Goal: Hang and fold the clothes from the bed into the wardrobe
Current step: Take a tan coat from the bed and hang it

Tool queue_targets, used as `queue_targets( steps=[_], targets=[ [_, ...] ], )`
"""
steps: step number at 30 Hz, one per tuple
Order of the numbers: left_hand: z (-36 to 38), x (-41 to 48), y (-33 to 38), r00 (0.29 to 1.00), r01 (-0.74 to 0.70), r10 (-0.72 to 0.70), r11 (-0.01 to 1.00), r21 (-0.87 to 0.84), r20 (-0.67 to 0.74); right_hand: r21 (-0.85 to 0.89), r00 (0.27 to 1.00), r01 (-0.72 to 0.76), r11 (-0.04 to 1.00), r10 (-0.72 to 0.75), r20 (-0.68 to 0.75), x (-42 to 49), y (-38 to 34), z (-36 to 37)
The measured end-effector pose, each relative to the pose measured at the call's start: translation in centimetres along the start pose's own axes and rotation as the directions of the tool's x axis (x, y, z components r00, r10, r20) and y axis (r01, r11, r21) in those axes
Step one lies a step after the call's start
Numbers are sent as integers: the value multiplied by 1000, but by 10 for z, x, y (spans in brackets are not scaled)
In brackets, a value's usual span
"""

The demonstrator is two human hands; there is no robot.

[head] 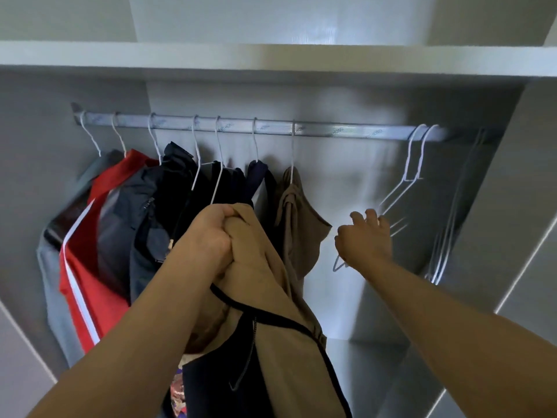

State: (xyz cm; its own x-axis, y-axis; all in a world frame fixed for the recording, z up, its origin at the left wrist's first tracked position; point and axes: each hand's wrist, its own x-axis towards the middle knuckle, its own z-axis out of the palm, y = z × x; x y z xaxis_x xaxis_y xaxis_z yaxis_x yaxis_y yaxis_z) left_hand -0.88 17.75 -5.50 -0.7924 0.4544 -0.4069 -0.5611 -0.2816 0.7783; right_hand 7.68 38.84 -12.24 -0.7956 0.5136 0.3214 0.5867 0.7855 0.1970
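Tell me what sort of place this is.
The inside of a wardrobe, probably in a bedroom: a metal rail under a shelf, clothes hanging from it, and empty wire hangers at its right end.

We find the rail (346, 131) crowded on its left half by hung garments (135, 206). A bare stretch lies open between the brown top (298, 224) and two empty hangers (413, 164). The shelf (271, 60) closes the space above; more hangers (446, 236) line the right wall (518, 182).
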Motion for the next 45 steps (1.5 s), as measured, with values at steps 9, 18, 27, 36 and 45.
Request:
queue_targets(
  steps=[9, 18, 27, 36, 45],
  targets=[
    [30, 0, -26, 995, 99, -99, 995, -13, 10, 0, 991, -128, 992, 128, 28, 4, 41, 16],
    [35, 2, -29, 995, 96, -97, 994, 58, 4, 449, 918, -357, 820, 396, 7, 0, 63, 9],
    [23, -9, -27, 996, 92, -94, 989, 117, 6, 902, 793, -353, 247, 591, 148, 14, 57, -22],
    [-10, -33, -14, 997, 69, -73, 984, 163, 15, 965, 832, -238, 106, 534, 147, -26, 13, -29],
    [-72, -72, -1, 997, 10, -31, 957, 289, 69, 955, 833, -267, 128, 530, 161, -111, -42, -33]
  ],
)
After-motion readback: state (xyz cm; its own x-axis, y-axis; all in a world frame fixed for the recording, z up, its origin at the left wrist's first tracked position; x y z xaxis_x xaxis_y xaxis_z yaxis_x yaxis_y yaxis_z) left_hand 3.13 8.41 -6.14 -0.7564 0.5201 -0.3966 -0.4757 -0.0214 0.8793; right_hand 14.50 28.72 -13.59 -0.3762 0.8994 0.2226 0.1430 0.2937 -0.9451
